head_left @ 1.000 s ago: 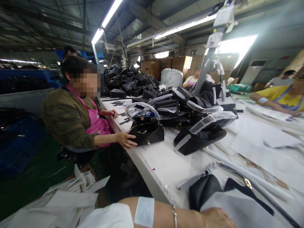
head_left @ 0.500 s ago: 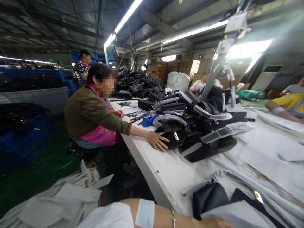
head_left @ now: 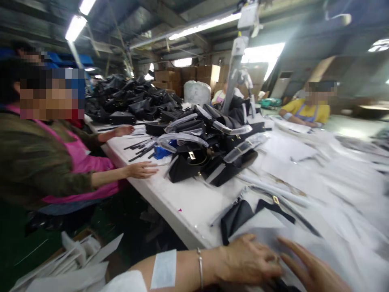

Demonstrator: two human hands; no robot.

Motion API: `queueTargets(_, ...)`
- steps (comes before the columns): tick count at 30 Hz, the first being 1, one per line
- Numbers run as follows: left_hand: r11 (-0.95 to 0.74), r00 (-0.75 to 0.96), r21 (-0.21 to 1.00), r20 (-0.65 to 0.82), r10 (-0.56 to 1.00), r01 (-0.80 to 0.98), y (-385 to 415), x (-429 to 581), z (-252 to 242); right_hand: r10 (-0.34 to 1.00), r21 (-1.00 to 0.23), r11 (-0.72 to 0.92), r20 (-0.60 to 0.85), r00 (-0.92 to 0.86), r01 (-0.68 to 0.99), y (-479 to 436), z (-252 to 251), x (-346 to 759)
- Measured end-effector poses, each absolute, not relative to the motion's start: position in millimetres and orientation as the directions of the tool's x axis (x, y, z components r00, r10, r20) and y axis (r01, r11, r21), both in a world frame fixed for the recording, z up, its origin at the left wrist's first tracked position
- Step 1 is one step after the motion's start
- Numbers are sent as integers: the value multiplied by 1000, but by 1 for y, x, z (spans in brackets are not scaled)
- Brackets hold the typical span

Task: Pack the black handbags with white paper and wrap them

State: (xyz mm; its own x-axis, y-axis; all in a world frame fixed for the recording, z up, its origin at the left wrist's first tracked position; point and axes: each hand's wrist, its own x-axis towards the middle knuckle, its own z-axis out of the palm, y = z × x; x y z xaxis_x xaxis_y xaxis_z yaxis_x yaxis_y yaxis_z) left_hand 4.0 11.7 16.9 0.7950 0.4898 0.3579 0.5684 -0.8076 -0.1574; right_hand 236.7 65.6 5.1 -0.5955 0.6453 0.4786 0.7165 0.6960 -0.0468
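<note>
A black handbag (head_left: 236,219) with a gold clasp and a wrapped handle lies in front of me on the white table. A sheet of white paper (head_left: 258,225) covers part of it. My left hand (head_left: 251,259), with a bracelet at the wrist, is over the bag's near side. Its fingers are bent together, and what they grip is hidden. Beside it, my right hand (head_left: 313,265) has its fingers stretched out against the paper. Both hands are slightly blurred, and the bag's near part is hidden beneath them.
Several black bags (head_left: 194,160) with wrapped handles are heaped ahead, with a larger pile behind. A co-worker in a pink apron (head_left: 82,156) sits at the left table edge; another in yellow (head_left: 322,109) is across. Paper scraps (head_left: 79,259) fill a box at lower left.
My view has turned right and lowered, bringing my right hand in beside the left at the bag. The co-worker's nearer hand has drawn back from the heaped bags.
</note>
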Motion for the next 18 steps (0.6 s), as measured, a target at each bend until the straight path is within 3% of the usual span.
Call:
queueTargets(3,-803,762,-69,375,529,592,6,0,21,746,-90,633,334,-576,769,46,13,232)
queueTargets(7,-780,697,183,362,619,598,7,1,22,830,-117,542,232,-508,832,32,19,217)
queueTargets(10,-731,656,303,322,682,611,8,4,32,855,-141,514,164,-492,846,30,19,213)
queueTargets(13,-705,668,299,231,707,643,18,12,53,859,-168,511,128,-495,843,30,20,213)
queueTargets(15,-693,680,217,143,719,687,33,20,67,864,-178,503,123,-488,846,30,23,213)
queueTargets(18,-578,571,99,97,815,810,60,30,77,877,-183,480,101,-469,858,28,29,211)
